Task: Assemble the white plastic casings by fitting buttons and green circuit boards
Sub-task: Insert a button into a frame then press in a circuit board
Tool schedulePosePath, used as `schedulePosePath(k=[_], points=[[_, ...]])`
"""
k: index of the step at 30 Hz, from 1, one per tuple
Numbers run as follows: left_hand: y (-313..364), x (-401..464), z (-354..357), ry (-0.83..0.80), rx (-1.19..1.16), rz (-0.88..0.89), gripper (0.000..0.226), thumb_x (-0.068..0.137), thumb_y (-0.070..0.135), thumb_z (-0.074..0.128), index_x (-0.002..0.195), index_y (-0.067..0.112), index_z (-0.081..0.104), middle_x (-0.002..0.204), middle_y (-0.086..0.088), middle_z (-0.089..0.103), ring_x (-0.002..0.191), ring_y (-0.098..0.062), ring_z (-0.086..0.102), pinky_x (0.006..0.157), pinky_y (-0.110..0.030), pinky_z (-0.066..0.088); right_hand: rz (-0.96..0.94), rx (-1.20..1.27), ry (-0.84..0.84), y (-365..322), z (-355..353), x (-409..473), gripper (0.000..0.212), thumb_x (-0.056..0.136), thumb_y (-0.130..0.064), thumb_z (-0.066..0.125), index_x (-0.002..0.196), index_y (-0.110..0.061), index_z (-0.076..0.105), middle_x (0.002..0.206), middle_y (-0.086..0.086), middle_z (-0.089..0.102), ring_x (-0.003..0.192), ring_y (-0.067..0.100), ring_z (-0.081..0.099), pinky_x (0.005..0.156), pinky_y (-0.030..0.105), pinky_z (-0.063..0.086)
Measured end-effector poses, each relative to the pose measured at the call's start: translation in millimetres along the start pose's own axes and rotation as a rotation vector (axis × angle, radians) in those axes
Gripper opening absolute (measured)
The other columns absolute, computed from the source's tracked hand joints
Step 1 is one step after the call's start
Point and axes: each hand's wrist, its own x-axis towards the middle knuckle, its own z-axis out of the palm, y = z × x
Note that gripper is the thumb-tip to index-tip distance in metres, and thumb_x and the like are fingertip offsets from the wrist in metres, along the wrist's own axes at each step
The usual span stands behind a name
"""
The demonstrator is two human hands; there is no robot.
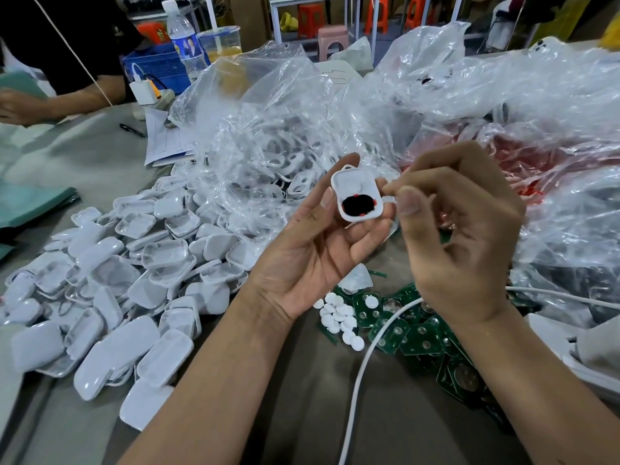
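grey table [100,169] | white metal racks [349,15] | plastic stools [310,20]

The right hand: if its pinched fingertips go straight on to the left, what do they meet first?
Most likely the white casing that the left hand holds; the right hand pinches something too small to identify just beside its right edge. Depth is unclear.
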Motion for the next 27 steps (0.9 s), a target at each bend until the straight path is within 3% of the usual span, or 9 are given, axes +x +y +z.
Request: schedulePosePath(k=[4, 8, 11, 13, 15, 18, 21, 27], points=[[2, 0, 1, 0.082, 0.046, 0.022, 0.043, 0.088, 0.016, 0.075, 0.13, 0.014, 0.066, 0.119, -0.015, 0.068, 0.106, -0.029, 0.069, 0.094, -0.04, 0.059, -0.004, -0.047, -0.161, 1, 1, 1, 0.022, 0.091, -0.028, 0.082, 0.096, -0.007, 0.081, 0.104, 0.011, 0.061, 0.088, 0.027, 0.057, 0.068, 0.031, 0.047], [2, 2, 4, 0.238, 0.191, 0.054, 0.027, 0.089, 0.02, 0.068, 0.115, 0.014, 0.061, 0.106, -0.011, 0.067, 0.087, -0.021, 0.074, 0.083, -0.034, 0.063, 0.006, -0.076, -0.199, 5, 5, 0, 0.014, 0.092, -0.02, 0.082, 0.09, -0.006, 0.081, 0.095, 0.006, 0.067, 0.09, 0.024, 0.058, 0.068, 0.027, 0.047], [1, 2, 3, 0.348, 0.31, 0.089, 0.008, 0.091, 0.017, 0.064, 0.098, 0.014, 0.06, 0.091, -0.007, 0.069, 0.073, -0.018, 0.074, 0.069, -0.028, 0.062, 0.232, 0.076, -0.232, 6, 9, -2, 0.012, 0.095, -0.018, 0.076, 0.087, -0.009, 0.078, 0.09, 0.002, 0.067, 0.084, 0.015, 0.063, 0.061, 0.027, 0.051], [2, 2, 2, 0.367, 0.407, 0.096, 0.008, 0.091, 0.017, 0.063, 0.095, 0.011, 0.061, 0.084, -0.004, 0.073, 0.069, -0.017, 0.073, 0.065, -0.025, 0.061, 0.413, 0.194, -0.247, 8, 10, -1, 0.012, 0.096, -0.022, 0.074, 0.088, -0.016, 0.078, 0.087, -0.005, 0.069, 0.081, 0.01, 0.066, 0.067, 0.022, 0.052], [5, 1, 2, 0.376, 0.477, 0.1, 0.011, 0.09, 0.017, 0.065, 0.097, 0.009, 0.064, 0.087, -0.006, 0.074, 0.07, -0.02, 0.073, 0.062, -0.024, 0.06, 0.541, 0.31, -0.266, 10, 9, -1, 0.012, 0.098, -0.025, 0.073, 0.087, -0.022, 0.079, 0.079, -0.009, 0.071, 0.068, 0.004, 0.065, 0.063, 0.016, 0.049], [9, -1, 1, 0.383, 0.531, 0.113, 0.017, 0.088, 0.013, 0.066, 0.103, 0.005, 0.067, 0.093, -0.009, 0.074, 0.08, -0.02, 0.072, 0.063, -0.023, 0.06, 0.691, 0.481, -0.27, 10, 10, -1, 0.017, 0.099, -0.025, 0.072, 0.084, -0.02, 0.079, 0.075, 0.013, 0.07, 0.056, 0.012, 0.058, 0.052, 0.023, 0.049], [11, -1, 0, 0.381, 0.532, 0.145, 0.019, 0.089, 0.008, 0.066, 0.105, -0.001, 0.067, 0.093, -0.01, 0.075, 0.083, -0.019, 0.073, 0.066, -0.022, 0.059, 0.797, 0.587, -0.249, 11, 11, -1, 0.02, 0.095, -0.029, 0.074, 0.083, -0.014, 0.079, 0.083, 0.028, 0.067, 0.063, 0.027, 0.053, 0.053, 0.027, 0.047], [6, 0, -1, 0.451, 0.69, 0.257, 0.016, 0.092, 0.005, 0.068, 0.104, -0.004, 0.069, 0.092, -0.016, 0.075, 0.079, -0.021, 0.074, 0.067, -0.024, 0.059, 0.897, 0.679, -0.274, 11, 11, -2, 0.009, 0.092, -0.023, 0.076, 0.086, -0.016, 0.078, 0.083, 0.007, 0.074, 0.067, 0.025, 0.059, 0.051, 0.026, 0.047]])
